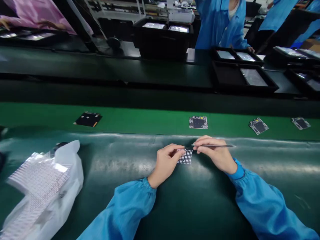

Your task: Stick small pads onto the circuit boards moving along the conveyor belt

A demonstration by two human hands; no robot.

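Observation:
In the head view, my left hand (168, 162) pinches the upper left edge of a small sheet of round white stickers (185, 157) over the dark green mat. My right hand (215, 151) grips thin metal tweezers (217, 145), their tips pointing left at the sheet's top edge. Whether the tips hold a sticker is too small to tell. Beyond my hands, a circuit board (198, 122) lies on the green strip, nearest to my right hand.
At the left a white plastic bag (72, 166) lies with more sticker sheets (37, 180). Other boards (258, 126) and a black-covered board (88, 119) lie along the green strip (140, 120). Black trays (246, 88) stand across the bench, where people in blue and pink work.

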